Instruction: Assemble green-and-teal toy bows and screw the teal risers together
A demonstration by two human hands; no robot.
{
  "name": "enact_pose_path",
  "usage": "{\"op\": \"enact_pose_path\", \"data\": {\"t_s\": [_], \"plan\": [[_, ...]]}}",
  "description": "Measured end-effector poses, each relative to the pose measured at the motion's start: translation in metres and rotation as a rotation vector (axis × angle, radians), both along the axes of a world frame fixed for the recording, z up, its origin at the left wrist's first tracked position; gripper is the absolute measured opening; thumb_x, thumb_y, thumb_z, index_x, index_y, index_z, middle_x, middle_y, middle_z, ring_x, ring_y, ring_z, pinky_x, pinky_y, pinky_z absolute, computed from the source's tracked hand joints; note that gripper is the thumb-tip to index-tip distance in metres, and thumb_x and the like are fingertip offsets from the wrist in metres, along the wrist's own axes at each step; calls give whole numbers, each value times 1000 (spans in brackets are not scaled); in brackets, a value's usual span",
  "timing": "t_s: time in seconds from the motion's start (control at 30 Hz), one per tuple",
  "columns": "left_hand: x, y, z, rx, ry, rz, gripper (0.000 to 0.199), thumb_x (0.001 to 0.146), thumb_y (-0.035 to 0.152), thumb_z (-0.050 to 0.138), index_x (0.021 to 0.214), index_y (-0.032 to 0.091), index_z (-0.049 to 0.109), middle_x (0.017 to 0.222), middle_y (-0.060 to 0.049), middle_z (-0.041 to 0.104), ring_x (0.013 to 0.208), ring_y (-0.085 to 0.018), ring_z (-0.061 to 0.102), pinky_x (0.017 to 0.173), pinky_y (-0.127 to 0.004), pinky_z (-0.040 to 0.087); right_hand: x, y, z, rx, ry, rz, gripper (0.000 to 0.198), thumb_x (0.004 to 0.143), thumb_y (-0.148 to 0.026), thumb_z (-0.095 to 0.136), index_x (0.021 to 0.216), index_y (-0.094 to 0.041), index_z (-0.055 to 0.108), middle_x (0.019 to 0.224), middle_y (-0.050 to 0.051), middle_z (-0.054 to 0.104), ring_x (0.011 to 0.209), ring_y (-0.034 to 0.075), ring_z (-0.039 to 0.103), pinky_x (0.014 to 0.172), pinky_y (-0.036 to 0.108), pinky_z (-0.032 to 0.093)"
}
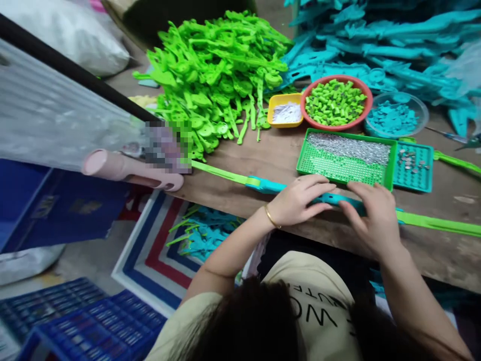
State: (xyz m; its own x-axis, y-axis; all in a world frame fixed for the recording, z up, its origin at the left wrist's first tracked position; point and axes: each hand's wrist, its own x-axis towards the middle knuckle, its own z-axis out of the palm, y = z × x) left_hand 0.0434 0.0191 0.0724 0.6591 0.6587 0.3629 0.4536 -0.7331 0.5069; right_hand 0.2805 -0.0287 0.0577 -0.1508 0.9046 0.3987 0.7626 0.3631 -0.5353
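Observation:
A long teal plastic part (326, 199) with lime-green arms (221, 173) at both ends lies along the front of the wooden table. My left hand (300, 199), a gold bangle at its wrist, is closed over the left half of the teal section, thumb on the near side. Around the right half bends my right hand (376, 220), its thumb close to the left fingertips. Just beyond the hands sits a green perforated tray (338, 173) of small silvery metal pieces. A teal tray (412, 183) holding a few metal bits adjoins it.
Behind stand a red bowl (305, 114) of small green parts, a yellow dish (276, 122) and a clear tub (423, 120) of teal pieces. Piles of green parts (225, 75) and teal parts (413, 45) rise farther back. A pinkish cylinder (116, 168) lies left; blue crates (86, 326) are below.

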Motion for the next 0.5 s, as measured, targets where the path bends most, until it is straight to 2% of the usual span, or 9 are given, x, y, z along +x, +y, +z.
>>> {"op": "enact_pose_path", "data": {"t_s": [0.07, 0.13, 0.17, 0.2, 0.23, 0.27, 0.33, 0.43, 0.5], "plan": [[-32, -6, -9, 204, -200, 308, 24, 96, 35, 50, 117, 25, 55, 117, -7, 61, 112, -20, 59, 96, -40, 50, -3, 5, -8, -10, -157, 65, 30, 91, -41, 54, 111, -20, 64, 96, 9, 72, 89, 27, 66, 89, 47, 47], [-72, -10, -21, 450, -388, 870, 17, 98, 33, 45, 111, 25, 54, 109, -6, 59, 107, -20, 59, 96, -42, 49, 7, 8, -14, -50, -214, 74, 32, 93, -45, 50, 106, -21, 66, 88, 9, 72, 81, 27, 65, 74, 42, 47], [-92, -10, -27, 503, -462, 1096, 21, 97, 35, 45, 114, 24, 51, 111, -7, 56, 108, -20, 59, 97, -43, 48, 14, 8, -16, -64, -228, 60, 33, 93, -47, 48, 104, -22, 66, 86, 9, 71, 79, 28, 65, 69, 41, 46], [-111, -9, -32, 503, -538, 1228, 28, 96, 38, 47, 120, 23, 47, 114, -9, 54, 108, -20, 59, 96, -42, 48, 21, 8, -17, -72, -234, 48, 33, 93, -48, 48, 102, -22, 67, 84, 9, 70, 78, 30, 65, 66, 41, 44], [-127, -6, -36, 451, -602, 1276, 36, 94, 42, 50, 124, 22, 43, 117, -11, 54, 109, -20, 58, 97, -41, 48, 26, 7, -17, -74, -238, 46, 32, 92, -48, 48, 100, -23, 67, 82, 10, 70, 76, 31, 64, 65, 42, 43], [-139, -3, -40, 349, -653, 1252, 44, 92, 46, 53, 127, 22, 40, 120, -12, 54, 111, -20, 58, 97, -39, 48, 29, 6, -16, -78, -235, 55, 30, 92, -48, 48, 99, -24, 66, 81, 9, 70, 75, 32, 64, 64, 43, 43], [-153, 3, -44, 31, -725, 1058, 54, 87, 51, 59, 129, 21, 40, 119, -12, 57, 112, -20, 60, 96, -37, 49, 29, 2, -9, -78, -195, 48, 24, 91, -46, 50, 98, -28, 65, 83, 8, 70, 77, 32, 65, 64, 43, 44], [-152, 6, -45, -435, -838, 739, 60, 76, 51, 73, 123, 21, 49, 105, -8, 67, 101, -21, 67, 90, -36, 52, 19, -4, 7, -46, -46, -112, 16, 90, -41, 55, 100, -32, 63, 92, 4, 71, 86, 32, 68, 69, 43, 48], [-145, 3, -45, -587, -917, 654, 55, 69, 44, 81, 112, 20, 56, 95, -6, 71, 91, -21, 70, 86, -35, 54, 17, -4, 15, -49, -8, -183, 19, 90, -42, 55, 106, -34, 63, 99, 3, 71, 93, 33, 68, 74, 45, 50]]}}
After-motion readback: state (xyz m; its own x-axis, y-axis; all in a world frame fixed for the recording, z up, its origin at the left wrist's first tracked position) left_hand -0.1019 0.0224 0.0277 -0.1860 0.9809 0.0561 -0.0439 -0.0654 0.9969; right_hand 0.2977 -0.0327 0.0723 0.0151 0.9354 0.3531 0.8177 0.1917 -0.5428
